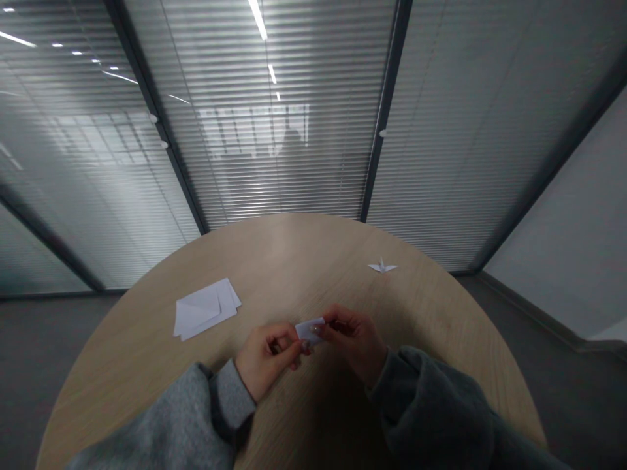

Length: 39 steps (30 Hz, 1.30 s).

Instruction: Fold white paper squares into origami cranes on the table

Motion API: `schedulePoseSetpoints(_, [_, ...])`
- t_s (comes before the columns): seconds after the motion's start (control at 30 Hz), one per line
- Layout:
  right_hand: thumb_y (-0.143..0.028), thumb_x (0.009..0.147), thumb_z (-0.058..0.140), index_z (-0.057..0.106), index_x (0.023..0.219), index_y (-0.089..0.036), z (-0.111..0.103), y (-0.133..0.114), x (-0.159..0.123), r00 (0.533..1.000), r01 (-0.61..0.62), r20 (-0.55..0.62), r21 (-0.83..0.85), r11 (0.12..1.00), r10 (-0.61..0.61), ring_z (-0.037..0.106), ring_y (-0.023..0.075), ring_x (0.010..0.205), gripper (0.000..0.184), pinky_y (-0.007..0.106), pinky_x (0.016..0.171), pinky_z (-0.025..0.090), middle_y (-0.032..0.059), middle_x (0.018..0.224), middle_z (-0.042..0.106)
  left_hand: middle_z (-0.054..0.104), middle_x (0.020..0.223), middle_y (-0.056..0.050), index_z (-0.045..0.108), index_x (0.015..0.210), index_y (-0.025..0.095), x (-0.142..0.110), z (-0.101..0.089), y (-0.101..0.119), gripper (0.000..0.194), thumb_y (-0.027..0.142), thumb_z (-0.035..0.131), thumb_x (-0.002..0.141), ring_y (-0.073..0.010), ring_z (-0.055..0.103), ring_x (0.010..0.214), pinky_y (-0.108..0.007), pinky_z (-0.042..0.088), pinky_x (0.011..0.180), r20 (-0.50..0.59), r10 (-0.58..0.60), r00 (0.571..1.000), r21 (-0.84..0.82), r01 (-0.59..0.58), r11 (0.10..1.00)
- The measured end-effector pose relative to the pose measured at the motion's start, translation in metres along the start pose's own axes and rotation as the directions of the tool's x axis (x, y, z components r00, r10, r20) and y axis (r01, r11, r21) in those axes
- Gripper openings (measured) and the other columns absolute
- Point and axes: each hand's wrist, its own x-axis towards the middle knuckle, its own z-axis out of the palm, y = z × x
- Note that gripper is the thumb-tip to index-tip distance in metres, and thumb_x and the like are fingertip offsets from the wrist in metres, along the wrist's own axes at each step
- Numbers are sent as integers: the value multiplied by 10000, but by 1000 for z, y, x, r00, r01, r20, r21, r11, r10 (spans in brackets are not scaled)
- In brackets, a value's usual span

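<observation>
Small folded white paper piece (309, 330) pinched between fingertips of both hands: narrow grip, held over the table. Left hand (267, 359) and right hand (355, 343) turned inward, forearms converging in a light grey knit sleeve (230, 398) and a dark grey sleeve (421, 398). On the round light-wood table (294, 248): stacked white paper sheets (206, 308) ahead-left, white origami crane (383, 266) ahead-right.

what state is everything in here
left hand, pinching the folded paper
right hand, pinching the folded paper's other side
folded white paper, held above the table between both hands
white paper sheets, lying in a loose stack
origami crane, resting on the table, wings spread
round wooden table, bearing the sheets and crane
window blinds, lowered behind glass
</observation>
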Motion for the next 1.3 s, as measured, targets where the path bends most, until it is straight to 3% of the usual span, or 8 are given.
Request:
schedulePoseSetpoints(0.17, [-534,671,682,600,649,-177,-1,-2,-1,999,10,32,-8,1000,-10,544,147,578,367,284,570,454,3,592,568,643,557,-48,645,674,130,0,0,1,355,471,602,761,-104,514,432,-220,413,467,1,1,1000,-23,-1,1000])
schedulePoseSetpoints(0.43, [-488,652,706,607,675,-180,0,-2,2,1000,-19,-16,12,1000,19,528,119,538,323,242,506,401,-17,597,568,609,515,-35,650,696,120,0,0,0,365,474,594,763,-112,502,426,-228,406,466,0,-4,1000,-3,4,1000])
schedulePoseSetpoints(0.67, [-444,673,706,616,651,-173,-2,-7,-1,999,36,-16,36,999,-36,541,130,566,287,260,539,417,-8,595,593,606,505,-25,648,691,122,-1,-1,2,364,472,594,776,-104,507,416,-216,387,460,1,9,1000,19,-9,1000])
schedulePoseSetpoints(0.93, [-533,627,704,608,632,-175,-4,-7,5,997,-36,-69,46,998,40,478,109,533,371,242,514,392,-26,565,542,699,680,-80,638,776,114,2,-1,0,400,511,597,778,-102,547,436,-222,441,462,-52,-1,999,-115,-5,993])
schedulePoseSetpoints(1.3, [-490,645,699,678,700,-153,-3,2,3,992,-118,44,-83,990,122,483,118,529,342,241,516,364,-8,570,574,709,645,-69,641,729,124,2,-2,2,350,473,631,740,-80,494,400,-204,415,423,-78,-39,996,-63,34,997])
